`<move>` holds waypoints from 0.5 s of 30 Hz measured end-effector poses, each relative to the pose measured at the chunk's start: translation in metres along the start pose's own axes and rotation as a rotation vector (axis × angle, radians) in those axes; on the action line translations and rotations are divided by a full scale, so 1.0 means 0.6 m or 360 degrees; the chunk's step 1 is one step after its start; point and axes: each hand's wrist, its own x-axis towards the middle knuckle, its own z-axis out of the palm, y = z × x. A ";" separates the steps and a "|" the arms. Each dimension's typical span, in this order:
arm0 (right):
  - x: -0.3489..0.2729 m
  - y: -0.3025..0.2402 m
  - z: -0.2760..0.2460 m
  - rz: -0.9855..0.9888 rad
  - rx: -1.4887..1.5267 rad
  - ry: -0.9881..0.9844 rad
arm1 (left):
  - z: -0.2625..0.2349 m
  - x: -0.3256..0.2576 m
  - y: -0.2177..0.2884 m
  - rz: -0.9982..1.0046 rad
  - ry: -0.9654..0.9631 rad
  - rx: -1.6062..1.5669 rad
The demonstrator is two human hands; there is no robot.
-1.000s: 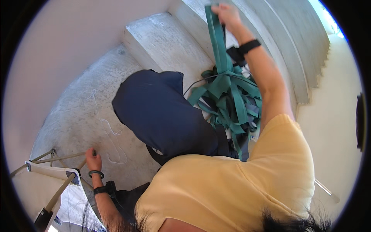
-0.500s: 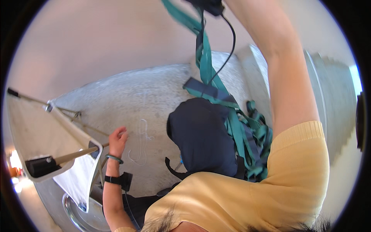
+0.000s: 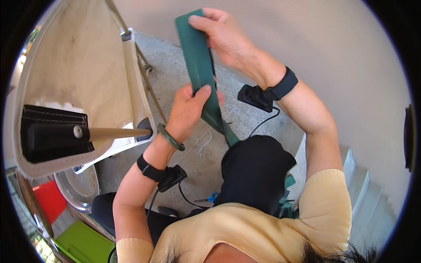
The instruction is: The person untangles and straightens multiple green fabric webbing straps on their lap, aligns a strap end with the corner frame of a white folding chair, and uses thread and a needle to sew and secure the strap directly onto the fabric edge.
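A wide green strap [image 3: 196, 55] runs between my two hands, stretched at a slant in front of me. Near its upper end, my right hand [image 3: 223, 35] pinches it, thumb on the face and fingers behind. Lower down, my left hand [image 3: 188, 107] grips the same strap with the thumb pressed on top. From there the strap bends and drops behind my dark-clothed knee [image 3: 258, 171]. More green strap [image 3: 287, 208] shows in part at the right of that knee. Each wrist carries a black strapped-on device with a cable.
At the left stands a folding frame with beige fabric [image 3: 83, 52] and a wooden rod [image 3: 116, 134]. Below it are a metal basin [image 3: 79, 186], a red panel [image 3: 49, 201] and a green one [image 3: 83, 241]. White string [image 3: 201, 151] and blue-handled scissors [image 3: 212, 197] lie on the floor. Steps [image 3: 368, 197] rise at right.
My left hand, empty before, has come up and taken hold of the strap. My right hand has come down from the top edge, and the view has shifted.
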 end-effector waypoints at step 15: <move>0.102 0.287 -0.197 0.0265 0.0531 0.0699 | -0.039 -0.161 0.058 0.0035 0.0040 -0.0412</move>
